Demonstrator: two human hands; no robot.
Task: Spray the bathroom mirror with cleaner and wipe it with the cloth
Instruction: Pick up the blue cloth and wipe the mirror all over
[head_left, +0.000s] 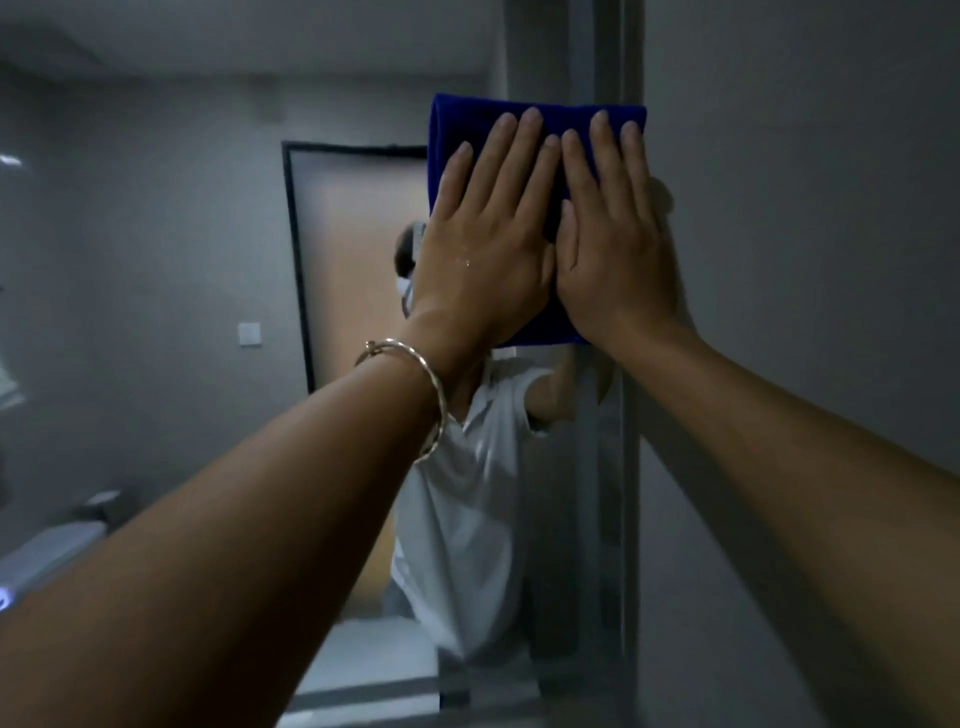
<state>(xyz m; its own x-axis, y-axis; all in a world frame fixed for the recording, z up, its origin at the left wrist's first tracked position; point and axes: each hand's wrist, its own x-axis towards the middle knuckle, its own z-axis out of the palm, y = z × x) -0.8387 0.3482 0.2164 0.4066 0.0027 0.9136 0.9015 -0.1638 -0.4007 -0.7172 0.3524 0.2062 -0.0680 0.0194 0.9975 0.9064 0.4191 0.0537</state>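
A folded dark blue cloth (457, 124) lies flat against the mirror (182, 260), high up near the mirror's right edge. My left hand (488, 244) and my right hand (613, 244) press side by side on the cloth, palms flat and fingers pointing up. A thin metal bangle sits on my left wrist. The mirror fills the left and middle of the view and reflects a person in a white shirt. No spray bottle is in view.
The mirror's right edge (631, 519) runs vertically, with a plain grey wall (805, 260) beyond it. Reflected in the glass are a door with a dark frame (298, 260), a wall switch (249, 333) and a pale counter at the lower left.
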